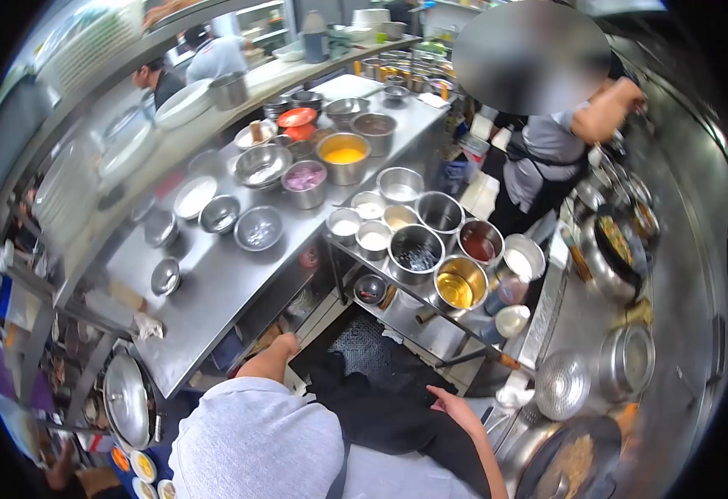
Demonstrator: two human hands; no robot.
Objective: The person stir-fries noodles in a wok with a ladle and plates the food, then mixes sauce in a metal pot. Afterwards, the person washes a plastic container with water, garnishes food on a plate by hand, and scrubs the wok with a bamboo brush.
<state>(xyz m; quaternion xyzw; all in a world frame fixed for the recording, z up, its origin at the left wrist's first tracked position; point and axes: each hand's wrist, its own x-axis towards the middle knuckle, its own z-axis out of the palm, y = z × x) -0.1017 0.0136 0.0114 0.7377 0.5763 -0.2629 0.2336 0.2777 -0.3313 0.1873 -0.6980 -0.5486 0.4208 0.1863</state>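
Note:
My left hand (283, 343) hangs low beside the edge of the steel work table (206, 320); it is small and blurred, and its fingers do not show clearly. In front of my black apron (380, 407) is my right hand (449, 402), fingers partly stretched, with nothing visible in it. A perforated metal skimmer (561, 385) lies to the right of that hand, and a white cloth (514, 391) is bunched nearby. Ahead stands a rack with several metal pots, among them one of yellow oil (460, 283) and one of dark red sauce (480, 242).
Steel bowls (258, 229), a pot of chopped onion (304, 184) and a pot of orange liquid (343, 158) stand on the table. A co-worker (547, 154) is at the stove line. Woks (567, 466) sit at right. A black mat (364, 341) covers the floor.

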